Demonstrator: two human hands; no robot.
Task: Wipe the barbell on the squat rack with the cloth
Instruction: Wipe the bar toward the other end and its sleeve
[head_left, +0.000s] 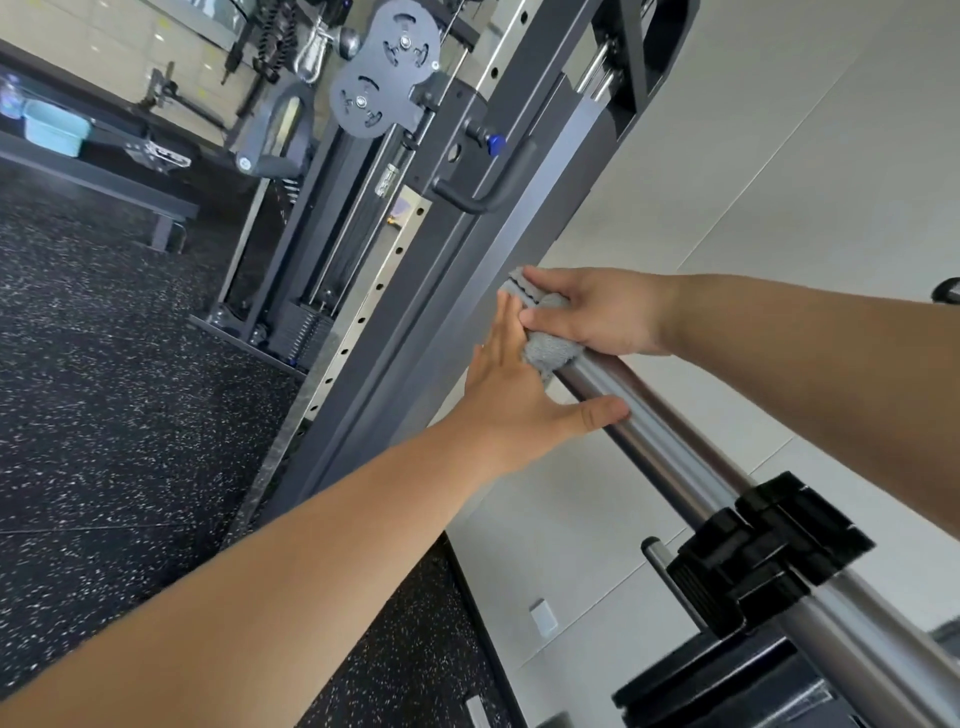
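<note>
The barbell's steel sleeve (670, 447) runs from the lower right up toward the middle of the view. A black collar clamp (769, 545) sits on it above a black weight plate (727, 680). Near the sleeve's end my right hand (597, 312) grips a grey cloth (550, 356) wrapped round the bar. My left hand (519, 400) lies flat with straight fingers beside the cloth, its thumb touching the sleeve just below it. The bar's tip is hidden under the cloth and fingers.
A dark grey rack upright (415, 332) with a perforated steel strip stands just left of the hands. A cable pulley unit (384, 67) and a weight stack (306, 327) are behind it. Speckled rubber floor (104, 364), a bench (104, 182) at left, a pale wall at right.
</note>
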